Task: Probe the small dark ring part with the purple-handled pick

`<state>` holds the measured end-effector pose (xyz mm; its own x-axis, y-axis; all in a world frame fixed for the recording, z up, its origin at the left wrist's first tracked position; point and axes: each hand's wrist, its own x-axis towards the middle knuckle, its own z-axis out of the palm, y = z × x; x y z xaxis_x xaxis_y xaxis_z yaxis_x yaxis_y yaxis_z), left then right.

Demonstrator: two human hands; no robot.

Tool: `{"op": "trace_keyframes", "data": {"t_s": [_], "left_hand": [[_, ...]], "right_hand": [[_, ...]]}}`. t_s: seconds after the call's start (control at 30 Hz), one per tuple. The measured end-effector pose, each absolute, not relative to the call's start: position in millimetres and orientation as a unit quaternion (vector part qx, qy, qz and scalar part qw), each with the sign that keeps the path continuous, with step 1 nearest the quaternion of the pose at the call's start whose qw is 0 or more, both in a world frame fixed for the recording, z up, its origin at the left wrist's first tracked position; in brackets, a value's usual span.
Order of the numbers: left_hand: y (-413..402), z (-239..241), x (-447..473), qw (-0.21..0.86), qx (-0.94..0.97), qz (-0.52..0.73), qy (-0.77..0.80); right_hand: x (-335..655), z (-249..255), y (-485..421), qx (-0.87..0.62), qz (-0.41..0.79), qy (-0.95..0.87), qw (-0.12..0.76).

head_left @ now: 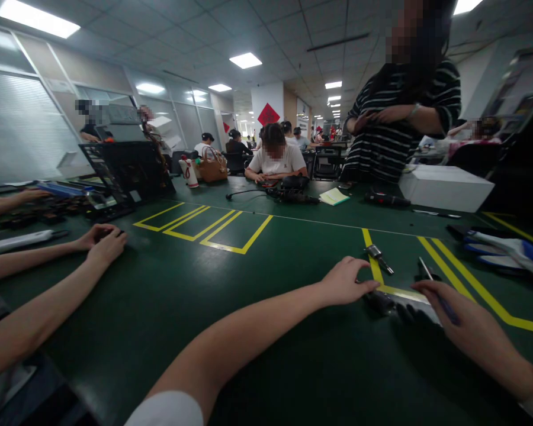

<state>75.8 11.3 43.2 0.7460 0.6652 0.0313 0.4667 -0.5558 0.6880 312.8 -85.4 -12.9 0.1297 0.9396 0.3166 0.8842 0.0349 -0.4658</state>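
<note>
My left hand (344,281) reaches over the green table with thumb and index finger apart, beside a small dark object (379,303). Whether the thumb touches that object I cannot tell. My right hand (466,319) grips a slim screwdriver (448,310), its thin metal shaft pointing up and away past the fingertips. Between the hands, farther off, a silver metal fitting (379,258) with a narrow end lies across a yellow tape line. A black and silver item (415,310), partly shaded, lies on the table between my hands; its kind is unclear.
Yellow tape outlines (224,244) mark the green tabletop (266,331). Blue-and-white gloves (506,251) and a white box (446,186) are at right. A black power tool (384,198) lies farther back. At left are a co-worker's hands (104,242); one person stands opposite, another sits.
</note>
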Motion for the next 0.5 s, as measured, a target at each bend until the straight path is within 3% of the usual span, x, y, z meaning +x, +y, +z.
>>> {"op": "trace_keyframes", "data": {"t_s": [0.3,0.5], "left_hand": [[70.6,34.1,132.4,0.169,0.937,0.129,0.279],[87.1,30.8,156.0,0.172,0.951,0.027,0.257]], "right_hand": [[320.8,-23.8,-108.4,-0.686,0.155,-0.638,0.313],[315.7,-29.5,-127.5,-0.664,0.151,-0.679,0.275]]}}
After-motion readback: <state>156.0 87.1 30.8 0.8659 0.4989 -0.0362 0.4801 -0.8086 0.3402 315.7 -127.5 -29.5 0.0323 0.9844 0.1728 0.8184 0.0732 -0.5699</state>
